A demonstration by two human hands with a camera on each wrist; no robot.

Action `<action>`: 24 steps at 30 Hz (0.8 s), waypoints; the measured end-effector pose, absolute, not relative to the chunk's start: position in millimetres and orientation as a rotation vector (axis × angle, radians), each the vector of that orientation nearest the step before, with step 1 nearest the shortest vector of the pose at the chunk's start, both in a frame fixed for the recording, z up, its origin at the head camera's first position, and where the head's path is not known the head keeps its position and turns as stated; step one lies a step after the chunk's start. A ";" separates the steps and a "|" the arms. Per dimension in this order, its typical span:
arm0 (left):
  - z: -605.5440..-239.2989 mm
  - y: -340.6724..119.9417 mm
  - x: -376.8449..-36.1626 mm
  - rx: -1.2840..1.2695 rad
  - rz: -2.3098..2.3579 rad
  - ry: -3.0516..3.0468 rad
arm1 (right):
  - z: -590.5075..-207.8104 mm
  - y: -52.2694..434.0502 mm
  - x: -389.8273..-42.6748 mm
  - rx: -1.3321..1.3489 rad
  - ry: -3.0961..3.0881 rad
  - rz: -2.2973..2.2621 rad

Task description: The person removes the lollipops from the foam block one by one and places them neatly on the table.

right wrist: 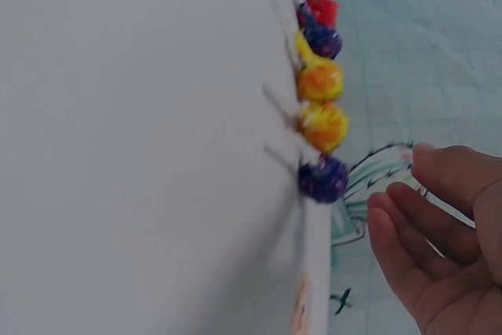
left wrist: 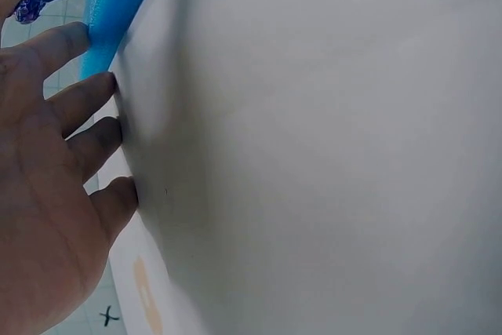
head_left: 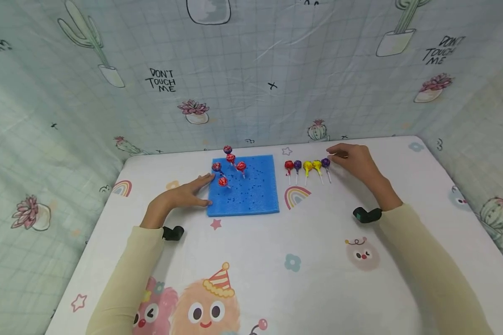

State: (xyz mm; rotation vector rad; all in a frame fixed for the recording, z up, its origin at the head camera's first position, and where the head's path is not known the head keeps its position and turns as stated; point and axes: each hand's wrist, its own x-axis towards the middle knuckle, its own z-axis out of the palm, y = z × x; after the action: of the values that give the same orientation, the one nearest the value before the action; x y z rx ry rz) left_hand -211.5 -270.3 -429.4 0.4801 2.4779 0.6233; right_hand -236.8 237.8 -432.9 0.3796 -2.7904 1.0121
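Several wrapped lollipops stand by their sticks in a blue foam board, grouped near its upper left. My left hand is spread at the board's left edge, fingertips and thumb against or close to it. To the right, a row of lollipops lies on the table: a red one, a purple one, two yellow ones and another purple one at the end. My right hand hovers beside that end purple lollipop, fingers loosely bent, holding nothing; a gap shows in the right wrist view.
A white table with printed cartoon figures bears everything. Patterned cloth hangs behind and at both sides. Black wrist cameras are worn on both arms. Small holes dot the foam board.
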 end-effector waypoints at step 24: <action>-429.3 -268.3 -210.2 0.459 0.623 2.487 | -404.8 140.9 -228.6 0.610 -2.752 1.258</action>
State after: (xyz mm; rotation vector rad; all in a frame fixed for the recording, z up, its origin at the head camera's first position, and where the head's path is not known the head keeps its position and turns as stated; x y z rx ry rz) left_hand -210.2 -268.3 -429.3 0.4586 2.4873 0.6232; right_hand -228.6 140.9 -404.8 0.6096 -2.7522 1.2578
